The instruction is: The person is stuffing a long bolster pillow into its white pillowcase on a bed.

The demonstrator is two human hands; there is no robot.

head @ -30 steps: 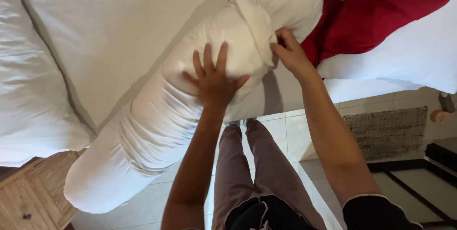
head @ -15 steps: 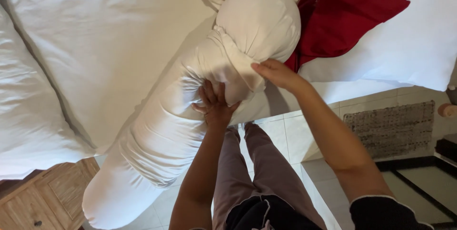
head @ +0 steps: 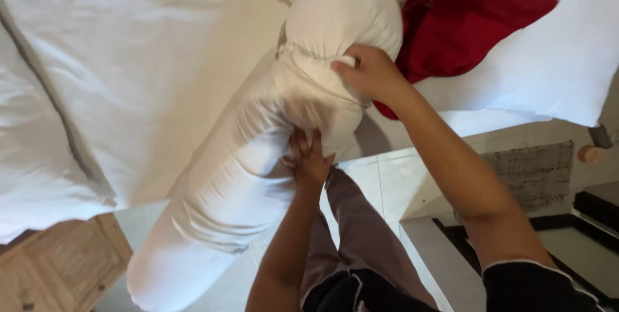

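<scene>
Long white bolster (head: 258,176) lies diagonally across the near edge of the white bed (head: 148,60), its near end hanging over the tiled floor (head: 387,183). Left hand (head: 309,157) presses against its underside, fingers spread. Right hand (head: 369,74) pinches the bunched cover at the far end. Red cloth (head: 471,21) lies just right, wooden cabinet (head: 58,273) near left.
</scene>
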